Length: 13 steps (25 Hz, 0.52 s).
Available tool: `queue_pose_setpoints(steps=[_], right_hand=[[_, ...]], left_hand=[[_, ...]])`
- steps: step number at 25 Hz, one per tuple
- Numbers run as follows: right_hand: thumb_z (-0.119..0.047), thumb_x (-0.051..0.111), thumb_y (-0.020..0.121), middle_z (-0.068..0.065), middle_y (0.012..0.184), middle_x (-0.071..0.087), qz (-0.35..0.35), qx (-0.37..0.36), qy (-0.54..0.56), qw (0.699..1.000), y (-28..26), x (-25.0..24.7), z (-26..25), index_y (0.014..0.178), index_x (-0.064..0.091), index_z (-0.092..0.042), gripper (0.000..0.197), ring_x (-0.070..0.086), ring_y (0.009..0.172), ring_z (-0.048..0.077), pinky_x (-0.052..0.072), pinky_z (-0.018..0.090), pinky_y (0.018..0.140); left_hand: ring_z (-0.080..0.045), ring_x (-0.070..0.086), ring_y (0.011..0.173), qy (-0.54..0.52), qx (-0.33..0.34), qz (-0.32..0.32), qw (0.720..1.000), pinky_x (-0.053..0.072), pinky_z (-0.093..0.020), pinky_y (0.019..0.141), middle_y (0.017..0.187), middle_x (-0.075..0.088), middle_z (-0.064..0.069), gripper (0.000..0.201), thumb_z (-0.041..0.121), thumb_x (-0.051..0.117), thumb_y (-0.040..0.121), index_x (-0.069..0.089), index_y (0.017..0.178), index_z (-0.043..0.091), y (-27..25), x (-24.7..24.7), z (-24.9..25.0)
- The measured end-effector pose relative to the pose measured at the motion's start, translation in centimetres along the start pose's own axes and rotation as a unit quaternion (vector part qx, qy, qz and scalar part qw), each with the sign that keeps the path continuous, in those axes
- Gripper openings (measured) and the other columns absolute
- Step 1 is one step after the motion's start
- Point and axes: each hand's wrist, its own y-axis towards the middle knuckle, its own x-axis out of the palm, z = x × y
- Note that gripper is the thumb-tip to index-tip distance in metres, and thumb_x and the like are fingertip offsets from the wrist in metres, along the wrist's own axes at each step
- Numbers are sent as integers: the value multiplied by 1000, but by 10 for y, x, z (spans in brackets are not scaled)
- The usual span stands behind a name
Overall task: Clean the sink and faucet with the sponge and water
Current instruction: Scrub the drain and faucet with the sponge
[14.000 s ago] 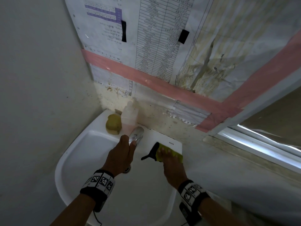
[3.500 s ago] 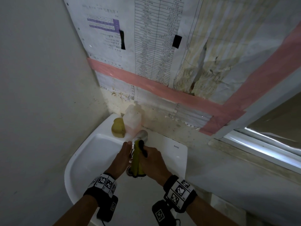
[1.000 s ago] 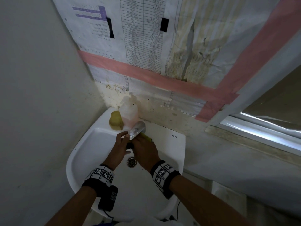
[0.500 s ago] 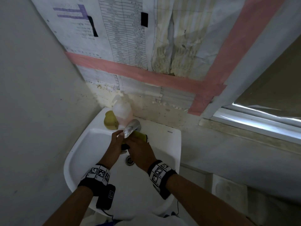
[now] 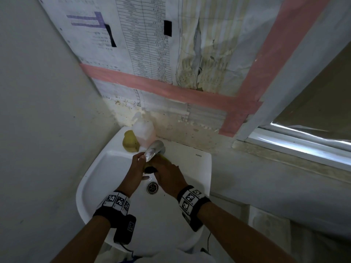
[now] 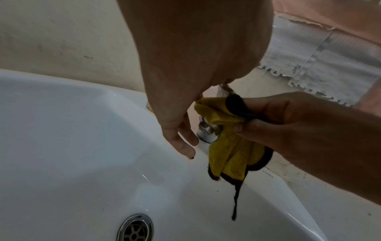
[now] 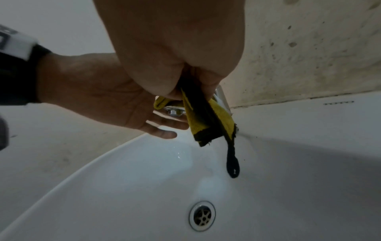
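Under the faucet (image 6: 206,132), cloth wiping the spout.
Right hand (image 5: 168,177) has moved in from the rim, gripping the yellow sponge cloth (image 6: 228,143) against the spout; left hand (image 6: 177,127), fingers relaxed, sits beside it over the sink (image 5: 106,168). Faucet cleaning is now underway.

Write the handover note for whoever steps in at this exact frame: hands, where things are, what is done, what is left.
Right hand: grips the bunched yellow cloth against the faucet, just beside its outlet.
Left hand: open, fingers straight, under the spout; holds nothing.
Sink: white basin, a few droplets; drain uncovered. A stream of running water cannot be made out.
Back ledge: a yellowish sponge and a soap bottle, untouched.
Done: faucet wiping is under way.
Left: finish the faucet, wipe the basin, rinse.
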Motion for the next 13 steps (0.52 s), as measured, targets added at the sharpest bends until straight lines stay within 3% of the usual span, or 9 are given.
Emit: queue_pose_setpoints(steps=[2,4,5,6,8,10,11,13], right_hand=[[7,51,91,-2,154,48,-34,-18,-36,999,-13,5,6,148,52,-22,63,41,144,16,36,25,115],[4,56,94,-2,160,40,-51,-40,-74,995,-24,9,14,150,49,-21,62,32,149,16,36,33,118],[3,56,95,-3,160,40,-62,-38,-79,994,-23,8,15,150,49,-21,61,32,149,15,39,34,116],[1,55,96,-4,159,41,-71,-24,-77,994,-20,4,14,150,50,-23,59,37,147,15,40,31,112],[-1,52,97,-1,149,54,-65,15,-62,996,-7,-7,9,143,57,-24,51,55,129,19,43,22,94],[-3,51,97,5,128,67,-43,39,-52,997,4,-11,4,131,65,-19,41,66,107,27,44,23,80],[-2,51,96,5,126,66,-34,39,-51,997,5,-11,-1,131,64,-20,41,67,105,26,45,22,82],[0,51,95,1,140,58,-30,15,-54,998,-2,-6,-9,139,58,-23,51,60,120,17,40,11,96]], left_hand=[[-15,61,99,0,12,0,1000,54,-37,87,116,58,-6,32,31,30,112,51,128,13,-5,5,9],[-12,53,80,-2,7,3,1000,50,-34,82,93,56,-6,30,14,28,112,56,101,10,-6,9,16],[-13,53,79,-1,12,6,1000,50,-32,79,88,56,-6,33,12,27,112,56,95,12,-6,10,19],[-15,56,83,-4,14,4,1000,50,-30,79,92,59,-6,33,16,27,112,57,97,14,-6,11,20],[-20,59,104,-22,23,-17,999,53,-37,91,115,60,-4,30,33,30,112,56,117,20,-11,6,14],[-20,56,114,-25,21,-37,999,51,-45,98,125,55,3,29,41,33,110,49,131,27,-13,1,11],[-18,57,113,-25,24,-39,999,51,-45,96,124,55,5,29,39,34,110,49,132,26,-11,0,10],[-17,61,107,-6,29,-33,999,53,-38,88,126,60,-3,33,33,36,110,52,135,18,1,1,8]])
